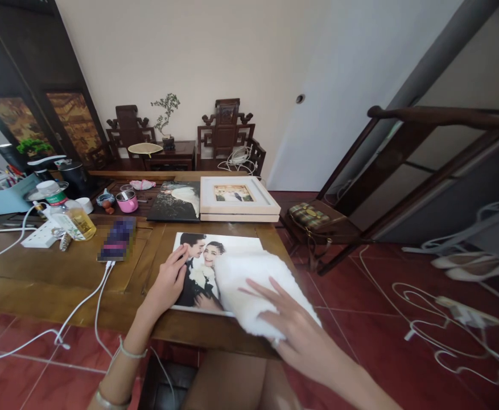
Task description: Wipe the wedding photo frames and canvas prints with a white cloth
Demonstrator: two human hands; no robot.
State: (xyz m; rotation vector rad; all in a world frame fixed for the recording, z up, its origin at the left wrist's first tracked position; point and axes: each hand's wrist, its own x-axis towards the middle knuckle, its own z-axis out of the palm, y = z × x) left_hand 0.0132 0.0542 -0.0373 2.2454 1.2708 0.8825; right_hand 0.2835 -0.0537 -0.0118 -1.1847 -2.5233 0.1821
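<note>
A large wedding photo print (202, 256) lies flat near the front edge of the wooden table (61, 273). My left hand (169, 282) rests open on the print's left edge, fingers spread and pressing it down. My right hand (294, 327) lies flat with fingers stretched out on a white fluffy cloth (253, 279) that covers the print's right half.
Behind the print lie a dark photo panel (176, 202) and a white framed photo (236, 198). A phone (119, 239) on a white cable, an oil bottle (67, 216), a power strip (42, 234) and a pink cup (127, 201) stand at left. Cables trail over the red floor.
</note>
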